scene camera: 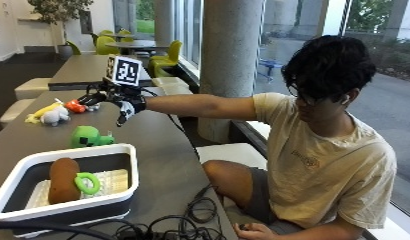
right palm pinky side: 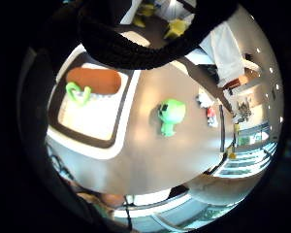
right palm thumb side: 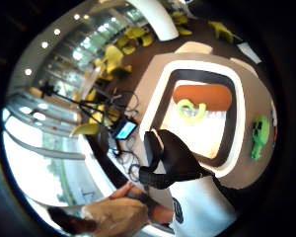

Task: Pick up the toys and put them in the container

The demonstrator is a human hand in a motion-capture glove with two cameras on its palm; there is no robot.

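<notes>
Container (scene camera: pixel 118 172), near desk edge, holds brown toy (scene camera: pixel 61 180) and green ring (scene camera: pixel 88 183). Green toy (scene camera: pixel 88 136) stands beside it. Gloved right hand (scene camera: pixel 125 107) hovers above, apparently released, grasping nothing.

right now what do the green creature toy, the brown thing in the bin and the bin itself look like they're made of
Green creature toy: looks like soft plush, matte with rounded edges. Brown toy: probably plush too, matte and potato-shaped, though foam is possible. Container: smooth white rim over a dark wall, likely plastic or silicone.
</notes>
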